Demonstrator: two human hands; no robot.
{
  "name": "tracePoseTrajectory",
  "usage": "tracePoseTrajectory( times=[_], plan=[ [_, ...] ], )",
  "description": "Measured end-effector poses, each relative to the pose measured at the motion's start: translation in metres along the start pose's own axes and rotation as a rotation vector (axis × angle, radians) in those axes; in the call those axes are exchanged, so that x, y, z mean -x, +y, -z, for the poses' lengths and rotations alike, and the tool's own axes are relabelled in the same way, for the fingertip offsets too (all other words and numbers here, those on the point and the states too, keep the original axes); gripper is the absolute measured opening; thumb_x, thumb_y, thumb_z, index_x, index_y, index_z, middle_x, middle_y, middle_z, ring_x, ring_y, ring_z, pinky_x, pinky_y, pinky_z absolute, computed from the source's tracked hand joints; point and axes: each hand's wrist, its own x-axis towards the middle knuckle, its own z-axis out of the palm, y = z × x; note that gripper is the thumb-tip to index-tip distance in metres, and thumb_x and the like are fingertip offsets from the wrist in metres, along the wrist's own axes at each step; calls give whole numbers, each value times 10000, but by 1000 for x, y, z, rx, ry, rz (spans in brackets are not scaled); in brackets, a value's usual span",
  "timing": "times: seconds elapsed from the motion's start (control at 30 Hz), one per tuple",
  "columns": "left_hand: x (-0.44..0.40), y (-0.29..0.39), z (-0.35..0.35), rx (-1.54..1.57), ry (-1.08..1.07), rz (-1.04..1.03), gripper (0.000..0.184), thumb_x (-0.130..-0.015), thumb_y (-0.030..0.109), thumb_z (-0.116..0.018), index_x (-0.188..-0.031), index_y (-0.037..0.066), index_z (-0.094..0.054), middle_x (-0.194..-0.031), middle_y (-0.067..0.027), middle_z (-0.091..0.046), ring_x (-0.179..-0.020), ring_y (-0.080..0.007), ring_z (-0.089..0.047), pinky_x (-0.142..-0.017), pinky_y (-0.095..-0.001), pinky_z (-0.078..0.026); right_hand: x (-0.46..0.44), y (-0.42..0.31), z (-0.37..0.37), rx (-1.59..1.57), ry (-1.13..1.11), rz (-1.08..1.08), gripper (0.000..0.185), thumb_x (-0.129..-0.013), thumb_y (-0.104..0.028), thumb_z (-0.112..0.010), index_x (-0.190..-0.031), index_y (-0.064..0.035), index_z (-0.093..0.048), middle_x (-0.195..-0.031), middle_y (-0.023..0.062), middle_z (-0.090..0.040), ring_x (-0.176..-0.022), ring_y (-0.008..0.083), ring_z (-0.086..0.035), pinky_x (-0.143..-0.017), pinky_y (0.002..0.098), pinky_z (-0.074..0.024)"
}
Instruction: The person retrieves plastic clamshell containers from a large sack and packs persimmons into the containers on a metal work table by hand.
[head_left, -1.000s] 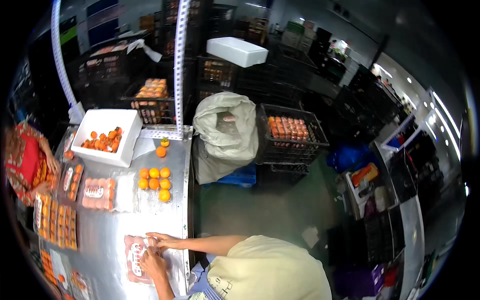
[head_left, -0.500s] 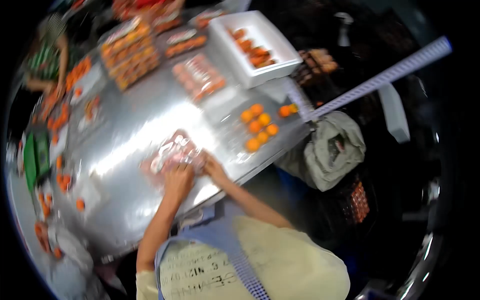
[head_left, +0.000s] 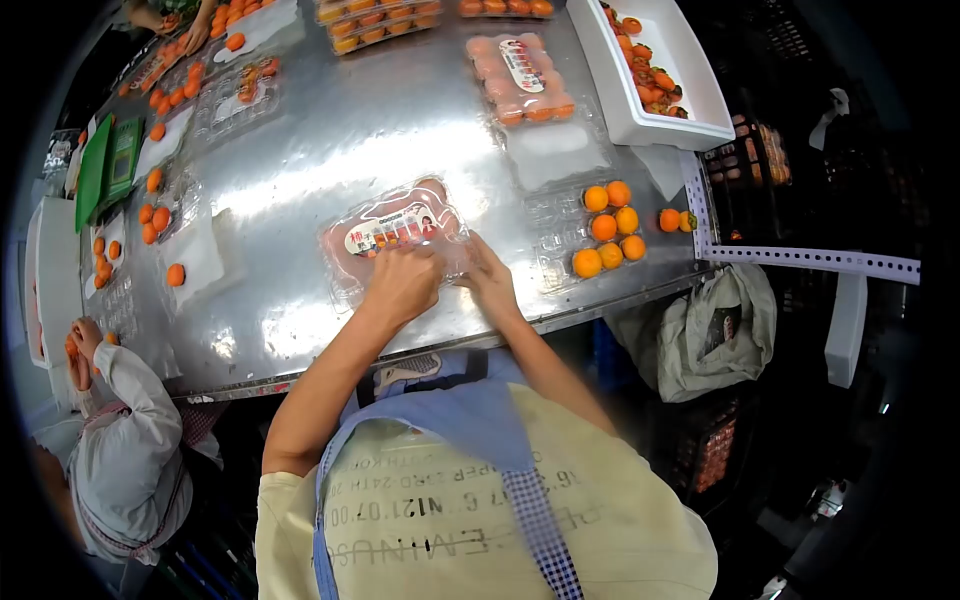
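A clear plastic clamshell pack (head_left: pixel 340 250) with a printed label lies on the metal table in front of me, with pale orange fruit showing dimly through its lid. My left hand (head_left: pixel 405 285) is closed in a fist at the pack's front edge, knuckles up; its fingertips are hidden. At the front right corner, my right hand (head_left: pixel 490 278) curls its fingers around the pack's side. To the right of my hands, an open clear tray (head_left: pixel 560 235) holds several orange persimmons (head_left: pixel 603 228) in its right-hand hollows.
A white foam box (head_left: pixel 690 95) of persimmons stands at the back right. Beyond my hands lies a filled, labelled pack (head_left: pixel 520 75). Loose persimmons and a green scale (head_left: pixel 122 155) line the left side, where a co-worker (head_left: pixel 140 460) handles fruit. A perforated metal rail (head_left: pixel 810 258) juts out right.
The view has turned and sharpened, so the table sits differently in it. My left hand stays at the pack's front edge and my right hand at its right corner.
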Motion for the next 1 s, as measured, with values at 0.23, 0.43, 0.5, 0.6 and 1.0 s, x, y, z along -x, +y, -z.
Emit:
tracePoseTrajectory(
  times=[0.23, 0.43, 0.5, 0.6, 1.0],
  plan=[
    [0, -5, 7, 52, 85, -7, 90, -651, 94, -634, -739, 102, -654, -659, -67, -625, -566, -251, -604, -498, -366, -446, -3, -3, -4, 28, 56, -95, 521, -877, 67, -383, -1381, -43, -309, -1263, 177, -450, -968, 203, -583, -741, 273, -548],
    [-13, -30, 72, 234, 358, 144, 217, -662, 25, -581, -823, 110, -698, -698, -91, -656, -542, -207, -611, -516, -303, -484, -6, -8, -10, 76, 89, -90, 512, -875, 42, -412, -1370, -45, -317, -1214, 184, -471, -873, 204, -619, -692, 268, -552],
    [-17, -46, 77, 203, 383, 180, 231, -674, 32, -577, -852, 112, -702, -715, -93, -664, -534, -188, -612, -511, -294, -484, -1, -14, -15, 70, 120, -109, 490, -872, 38, -424, -1349, -34, -337, -1211, 190, -470, -863, 209, -620, -679, 266, -551],
    [-29, -65, 83, 165, 455, 207, 204, -713, 62, -598, -875, 127, -705, -746, -69, -673, -603, -186, -635, -563, -292, -500, 17, -18, -23, 161, 135, -202, 450, -865, 9, -460, -1307, -16, -375, -1204, 198, -474, -863, 215, -614, -674, 272, -541],
    [-90, -143, 64, 142, 418, 192, 166, -813, 227, -616, -922, 129, -694, -784, -70, -665, -782, -249, -605, -744, -356, -465, -77, -64, -45, 1071, 225, 491, 565, -810, -324, -634, -1239, 0, -459, -1038, 159, -537, -737, 217, -530, -672, 343, -451]
  ],
)
